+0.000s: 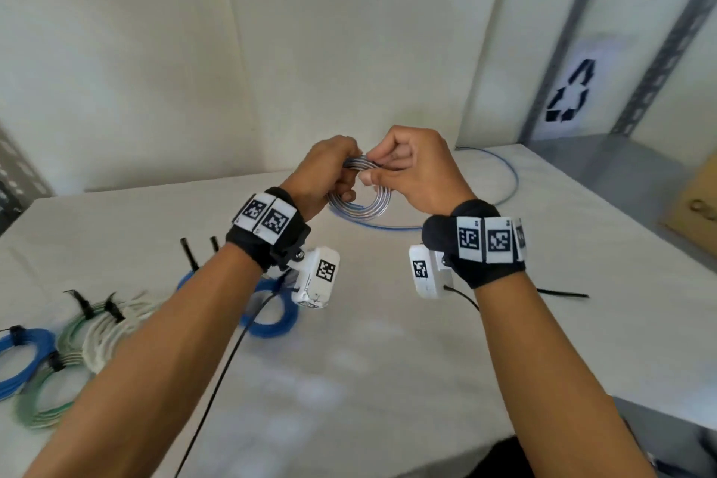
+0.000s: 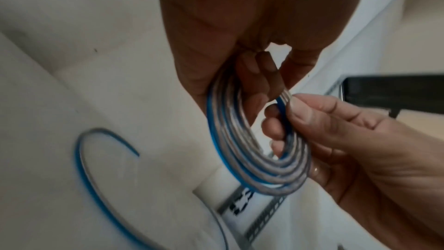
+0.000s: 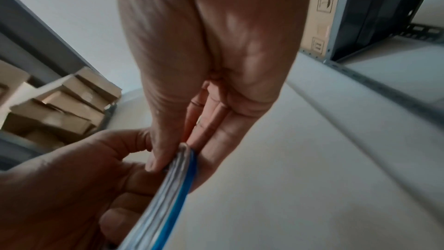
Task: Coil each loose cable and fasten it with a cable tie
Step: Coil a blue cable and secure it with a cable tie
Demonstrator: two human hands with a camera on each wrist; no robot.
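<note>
While both hands meet above the table [image 1: 388, 341], they grip one blue-and-silver cable coil [image 1: 359, 202].

The left hand [image 1: 324, 173] curls its fingers through the coil's loops, and the right hand [image 1: 411, 167] pinches the top strands between thumb and forefinger just beside it. The coil hangs under the two hands, off the table; its loose tail [image 1: 504, 171] arcs away on the table to the right. Both forearms reach forward, wrists raised, each strapped with a black band bearing square coded markers. Tied coils [image 1: 42, 357] lie at the left, a black cable tie [image 1: 562, 293] at the right. No writing is readable; a recycling symbol [image 1: 570, 93] marks the far wall.
</note>
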